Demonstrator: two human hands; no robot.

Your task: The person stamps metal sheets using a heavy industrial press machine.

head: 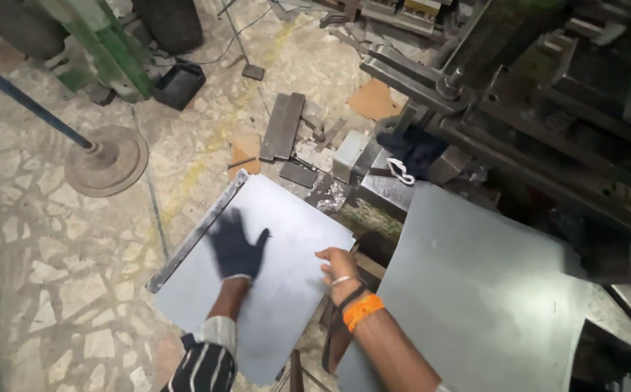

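Observation:
My left hand, in a dark glove, lies flat with fingers spread on a grey metal sheet resting low by the floor. At that sheet's right edge is my bare right hand, fingers curled at the edge; orange and dark bands circle its wrist. Whether it grips the edge I cannot tell. A second, larger grey sheet lies to the right, curving up against the machine.
A heavy dark press machine fills the upper right. Flat metal bars and scraps lie on the stone-chip floor beyond the sheet. A round base with a blue pole stands at left, a green machine frame behind it.

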